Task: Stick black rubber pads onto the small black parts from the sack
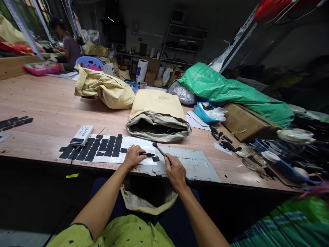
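My left hand [133, 156] rests at the front of the table, fingers closed on a slim black elongated piece [147, 154] that points right. My right hand [175, 171] grips a thin grey rod with a round black head [159, 149]; its head is up and to the left, close to the black piece. Under my left hand lies a white sheet [138, 141] with rows of black rounded patches [102, 147]. One loose black patch [156, 159] sits between my hands, on the sheet's right end. A grey board [192, 161] extends to the right.
A yellowish sack [156, 101] opens toward me, with dark pieces inside. Another open sack [144, 208] is at my lap. A white device [82, 135] stands left. Black pieces [226, 145], a cardboard box [244, 120] and a green bag [221, 84] are right. A person [69, 48] sits far left.
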A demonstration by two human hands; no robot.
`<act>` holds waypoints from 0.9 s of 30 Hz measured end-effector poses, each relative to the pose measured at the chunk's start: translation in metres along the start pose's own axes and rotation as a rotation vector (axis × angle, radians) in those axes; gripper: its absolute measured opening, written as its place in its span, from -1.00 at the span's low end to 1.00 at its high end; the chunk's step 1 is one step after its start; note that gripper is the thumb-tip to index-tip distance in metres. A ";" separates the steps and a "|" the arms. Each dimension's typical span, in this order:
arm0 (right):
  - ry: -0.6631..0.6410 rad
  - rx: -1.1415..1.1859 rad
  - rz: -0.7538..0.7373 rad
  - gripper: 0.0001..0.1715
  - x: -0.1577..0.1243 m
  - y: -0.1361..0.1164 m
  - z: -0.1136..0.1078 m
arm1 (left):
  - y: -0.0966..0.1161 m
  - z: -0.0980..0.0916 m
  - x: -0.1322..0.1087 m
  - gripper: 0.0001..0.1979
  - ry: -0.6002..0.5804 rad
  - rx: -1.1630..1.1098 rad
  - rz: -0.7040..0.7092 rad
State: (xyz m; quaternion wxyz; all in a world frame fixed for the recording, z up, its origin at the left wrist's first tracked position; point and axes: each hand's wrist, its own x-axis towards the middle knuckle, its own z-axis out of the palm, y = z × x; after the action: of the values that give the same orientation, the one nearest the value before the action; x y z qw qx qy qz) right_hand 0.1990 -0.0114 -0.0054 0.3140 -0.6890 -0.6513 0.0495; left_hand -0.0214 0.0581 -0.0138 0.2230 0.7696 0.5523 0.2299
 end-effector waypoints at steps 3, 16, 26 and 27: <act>-0.001 -0.139 0.006 -0.66 0.024 0.011 0.007 | 0.001 -0.002 -0.001 -0.80 -0.006 0.004 0.006; 0.016 -0.414 -0.001 -0.75 0.040 0.018 0.027 | 0.004 -0.008 -0.002 -0.75 -0.025 -0.033 0.040; 0.012 -0.429 0.005 -0.76 0.041 0.016 0.028 | 0.049 0.012 -0.109 -0.72 -0.191 -0.327 0.333; 0.011 -0.430 0.004 -0.76 0.041 0.016 0.028 | 0.047 0.022 -0.121 -0.72 -0.262 -0.319 0.317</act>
State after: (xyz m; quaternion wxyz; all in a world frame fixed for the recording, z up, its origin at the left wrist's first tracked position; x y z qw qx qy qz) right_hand 0.2054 0.0377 -0.0220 0.1632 -0.7417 -0.6437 -0.0940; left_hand -0.0073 -0.0724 -0.0162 0.3723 0.8248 0.3482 0.2446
